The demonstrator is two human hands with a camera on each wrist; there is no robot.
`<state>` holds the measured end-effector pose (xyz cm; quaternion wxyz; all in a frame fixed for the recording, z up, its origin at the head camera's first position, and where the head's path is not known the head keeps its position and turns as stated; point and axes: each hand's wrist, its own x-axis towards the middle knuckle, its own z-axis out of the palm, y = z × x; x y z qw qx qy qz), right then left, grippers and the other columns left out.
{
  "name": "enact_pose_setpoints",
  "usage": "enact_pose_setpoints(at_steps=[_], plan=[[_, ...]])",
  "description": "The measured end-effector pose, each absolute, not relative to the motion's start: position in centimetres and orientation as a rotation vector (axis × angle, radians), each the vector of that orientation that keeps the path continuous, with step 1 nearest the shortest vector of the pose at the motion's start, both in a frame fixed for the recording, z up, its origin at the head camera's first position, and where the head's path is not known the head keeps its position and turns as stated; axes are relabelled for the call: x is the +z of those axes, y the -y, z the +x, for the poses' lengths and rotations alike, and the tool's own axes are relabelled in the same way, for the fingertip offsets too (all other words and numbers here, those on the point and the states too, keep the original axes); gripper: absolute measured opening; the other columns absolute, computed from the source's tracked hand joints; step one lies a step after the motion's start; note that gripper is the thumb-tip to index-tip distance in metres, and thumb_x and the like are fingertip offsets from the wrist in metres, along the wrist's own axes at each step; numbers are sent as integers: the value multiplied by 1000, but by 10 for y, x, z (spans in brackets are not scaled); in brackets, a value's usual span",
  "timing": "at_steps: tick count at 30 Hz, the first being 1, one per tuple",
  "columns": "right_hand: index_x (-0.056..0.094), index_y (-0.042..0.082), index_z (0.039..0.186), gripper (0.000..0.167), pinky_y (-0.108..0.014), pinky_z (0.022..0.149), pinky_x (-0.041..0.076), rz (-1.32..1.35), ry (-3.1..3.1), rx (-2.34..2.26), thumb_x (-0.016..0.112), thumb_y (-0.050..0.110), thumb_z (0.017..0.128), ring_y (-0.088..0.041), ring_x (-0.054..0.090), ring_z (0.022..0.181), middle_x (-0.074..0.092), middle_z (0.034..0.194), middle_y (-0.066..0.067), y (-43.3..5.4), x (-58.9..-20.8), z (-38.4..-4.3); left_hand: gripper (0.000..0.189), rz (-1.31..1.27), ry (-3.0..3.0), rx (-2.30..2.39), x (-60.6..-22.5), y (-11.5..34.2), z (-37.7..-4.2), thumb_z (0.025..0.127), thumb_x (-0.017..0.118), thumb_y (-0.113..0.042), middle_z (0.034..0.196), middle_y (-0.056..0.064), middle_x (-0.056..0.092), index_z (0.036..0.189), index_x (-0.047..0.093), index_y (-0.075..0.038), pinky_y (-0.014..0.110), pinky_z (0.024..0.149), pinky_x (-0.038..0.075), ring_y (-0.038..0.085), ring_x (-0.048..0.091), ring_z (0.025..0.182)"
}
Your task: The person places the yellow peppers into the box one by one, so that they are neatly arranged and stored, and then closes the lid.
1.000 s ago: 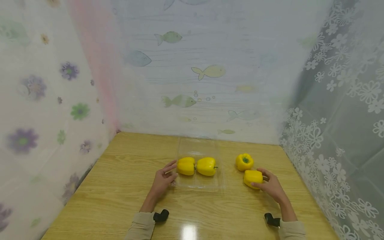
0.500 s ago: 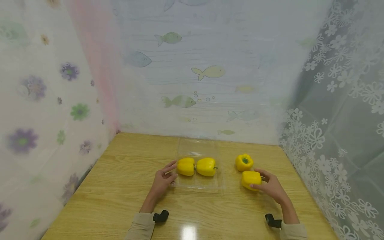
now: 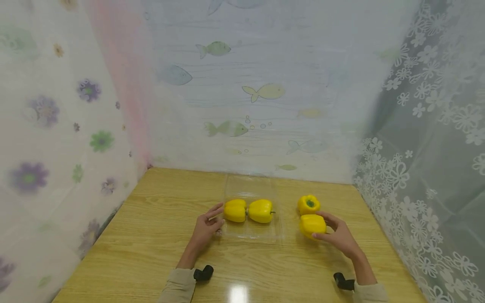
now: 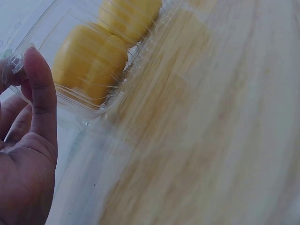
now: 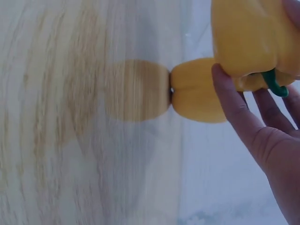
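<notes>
My right hand holds a yellow bell pepper between thumb and fingers. In the right wrist view this held pepper is raised off the table, its green stem hanging toward the palm. Behind it another yellow bell pepper stands on the table, stem toward me. Two more bell peppers, a left one and a right one, lie on their sides in a clear plastic clamshell box. My left hand pinches the box's left edge; the left wrist view shows the thumb at its rim.
The box's transparent lid lies folded back toward the rear wall. A wood-grain table carries everything. Printed sheets with fish and flowers enclose the back and sides. Black camera mounts sit at both wrists.
My right hand has carried its bell pepper a little to the left, now in front of the standing pepper. The left hand and the box have stayed in place.
</notes>
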<state>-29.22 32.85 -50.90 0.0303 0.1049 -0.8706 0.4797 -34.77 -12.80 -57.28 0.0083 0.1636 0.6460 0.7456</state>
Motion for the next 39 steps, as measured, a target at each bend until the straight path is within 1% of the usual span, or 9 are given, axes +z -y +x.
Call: enact_pose_setpoints(at_steps=[2, 6, 9, 16, 22, 26, 33, 36, 39], plan=[[50, 4, 149, 70, -35, 99, 49, 339, 2668, 1487, 82, 15, 87, -27, 52, 130, 51, 149, -22, -326, -510, -293, 47, 507, -2016, 2330, -572, 128, -347, 96, 66, 3, 160, 18, 39, 141, 54, 10, 16, 65, 49, 6, 56, 77], [51, 4, 147, 69, -22, 100, 45, 385, 2615, 1533, 82, 12, 87, 1, 52, 123, 52, 148, -22, -322, -512, -295, 48, 501, -2006, 2336, -571, 128, -347, 95, 66, 3, 160, 18, 38, 141, 54, 10, 16, 65, 49, 6, 56, 77], [50, 1, 147, 68, -18, 98, 45, 440, 2564, 1587, 81, 8, 87, 10, 51, 119, 51, 147, -26, -318, -513, -297, 48, 503, -2003, 2338, -571, 128, -347, 95, 66, 3, 160, 18, 38, 141, 53, 10, 16, 65, 49, 6, 57, 77], [45, -7, 148, 71, -22, 90, 53, 540, 2461, 1713, 78, -1, 86, 7, 55, 120, 45, 148, -33, -305, -514, -301, 49, 519, -2016, 2327, -571, 129, -348, 96, 67, 1, 161, 18, 38, 142, 53, 10, 16, 65, 48, 7, 56, 76], [43, -9, 149, 74, -24, 88, 56, 535, 2437, 1765, 80, 0, 85, 5, 56, 120, 50, 147, -22, -294, -518, -305, 48, 517, -2034, 2320, -570, 129, -348, 96, 67, 0, 160, 17, 38, 141, 54, 9, 16, 66, 48, 7, 55, 76], [45, -5, 149, 73, -26, 88, 57, 572, 2395, 1802, 79, -2, 85, 2, 57, 121, 50, 148, -21, -286, -520, -306, 48, 517, -2042, 2316, -569, 130, -349, 96, 67, 0, 160, 17, 38, 141, 54, 9, 16, 66, 48, 7, 56, 76], [48, 1, 149, 71, -28, 90, 56, 636, 2371, 1837, 79, -2, 85, 0, 57, 123, 48, 149, -25, -277, -521, -311, 48, 507, -2033, 2334, -572, 130, -349, 95, 67, 2, 160, 17, 39, 141, 55, 9, 16, 66, 49, 7, 57, 76], [49, 0, 148, 72, -27, 89, 56, 621, 2356, 1842, 80, -4, 84, 0, 57, 123, 51, 148, -18, -272, -521, -312, 48, 501, -2028, 2329, -575, 130, -349, 96, 67, 0, 161, 17, 38, 141, 54, 8, 17, 66, 50, 8, 58, 77], [49, -3, 147, 72, -27, 89, 57, 640, 2303, 1858, 79, -7, 82, 0, 57, 123, 54, 146, -3, -265, -519, -310, 48, 503, -2018, 2327, -576, 129, -348, 96, 68, -1, 161, 16, 38, 141, 54, 8, 17, 64, 50, 8, 58, 76]])
